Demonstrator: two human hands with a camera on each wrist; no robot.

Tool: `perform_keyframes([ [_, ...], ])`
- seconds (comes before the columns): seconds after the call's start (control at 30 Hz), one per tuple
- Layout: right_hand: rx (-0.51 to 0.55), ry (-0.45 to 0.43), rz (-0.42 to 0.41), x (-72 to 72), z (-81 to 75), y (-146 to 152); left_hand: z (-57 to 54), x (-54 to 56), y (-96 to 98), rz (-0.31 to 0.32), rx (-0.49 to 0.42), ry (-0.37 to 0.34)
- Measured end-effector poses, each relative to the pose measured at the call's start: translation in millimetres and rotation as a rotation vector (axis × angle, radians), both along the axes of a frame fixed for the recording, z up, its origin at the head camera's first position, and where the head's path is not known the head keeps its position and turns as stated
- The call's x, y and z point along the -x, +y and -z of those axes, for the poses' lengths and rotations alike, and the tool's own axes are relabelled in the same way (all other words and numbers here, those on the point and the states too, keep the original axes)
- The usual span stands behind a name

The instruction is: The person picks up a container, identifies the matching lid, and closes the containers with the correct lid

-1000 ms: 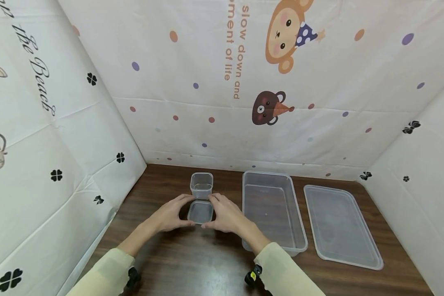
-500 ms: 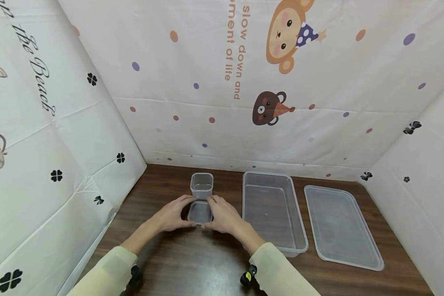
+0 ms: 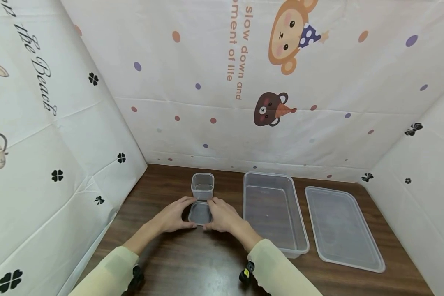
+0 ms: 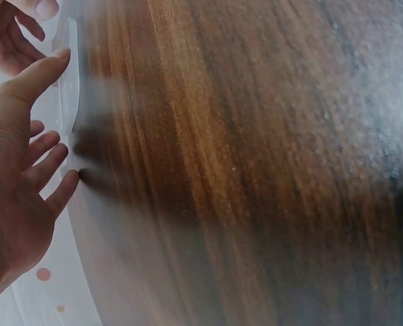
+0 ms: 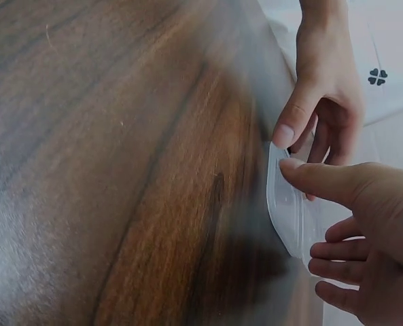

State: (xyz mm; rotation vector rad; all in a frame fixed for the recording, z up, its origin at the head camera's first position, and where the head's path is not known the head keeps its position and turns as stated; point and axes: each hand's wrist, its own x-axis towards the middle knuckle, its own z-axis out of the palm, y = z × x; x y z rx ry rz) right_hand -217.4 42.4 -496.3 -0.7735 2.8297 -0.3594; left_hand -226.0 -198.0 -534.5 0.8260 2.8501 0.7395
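A small clear square lid [image 3: 200,213] lies on the dark wooden table, held at its sides by both hands. My left hand [image 3: 175,215] curves round its left side, thumb at the near edge and fingertips at the far edge. My right hand [image 3: 222,216] does likewise on the right, covering part of that side. In the right wrist view, both thumbs touch the near edge of the lid [image 5: 283,204]. Just beyond the lid stands a small clear square container [image 3: 202,194], upright and uncovered.
To the right of my right hand stands a large clear rectangular container [image 3: 271,230], uncovered. Its large flat lid [image 3: 345,230] lies farther right. Printed white cloth walls [image 3: 207,123] close off the table's back and sides.
My right hand has shifted slightly left, over the right side of the small lid. The left hand has barely moved. The containers stay in place.
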Motion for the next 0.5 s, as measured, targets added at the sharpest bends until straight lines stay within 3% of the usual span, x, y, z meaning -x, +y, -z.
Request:
perform_keyframes([
  [0.5, -0.049, 0.009, 0.0, 11.1, 6.7, 2.3, 3.9, -0.4, 2.7, -0.013, 0.004, 0.005],
])
